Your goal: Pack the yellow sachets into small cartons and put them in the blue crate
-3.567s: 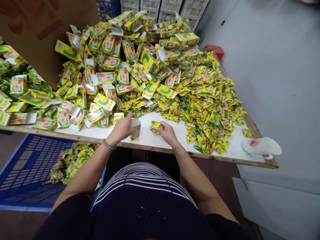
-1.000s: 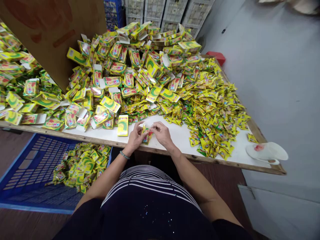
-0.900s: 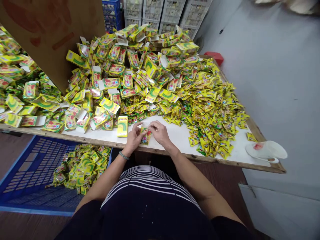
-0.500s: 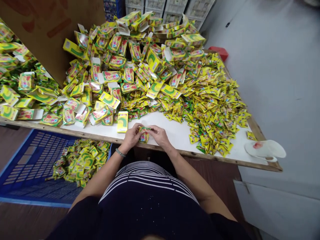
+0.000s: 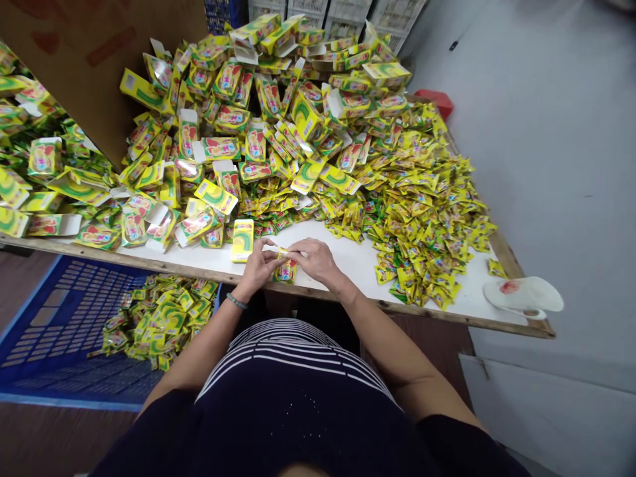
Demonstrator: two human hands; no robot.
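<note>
At the table's front edge I hold a small yellow and green candy box [image 5: 285, 271] between both hands, its printed face toward me. My left hand [image 5: 259, 266] grips its left side, thumb in front. The fingers of my right hand [image 5: 317, 261] are closed on its top end, where a pale flap shows; they partly hide it. Just left of my left hand, another yellow box [image 5: 242, 240] lies on the white tabletop [image 5: 342, 255], apart from my fingers.
A heap of open-ended boxes [image 5: 218, 147] covers the table's back and left. Small yellow packets [image 5: 422, 212] are piled at right, near a white scoop [image 5: 524, 295]. A cardboard carton [image 5: 94, 59] stands left. Below sits a blue crate [image 5: 44, 331] holding filled-looking boxes or packets.
The right hand has shifted over the box's top end, and a pale flap now shows there. The box has tipped slightly. The whole view has moved a little.
</note>
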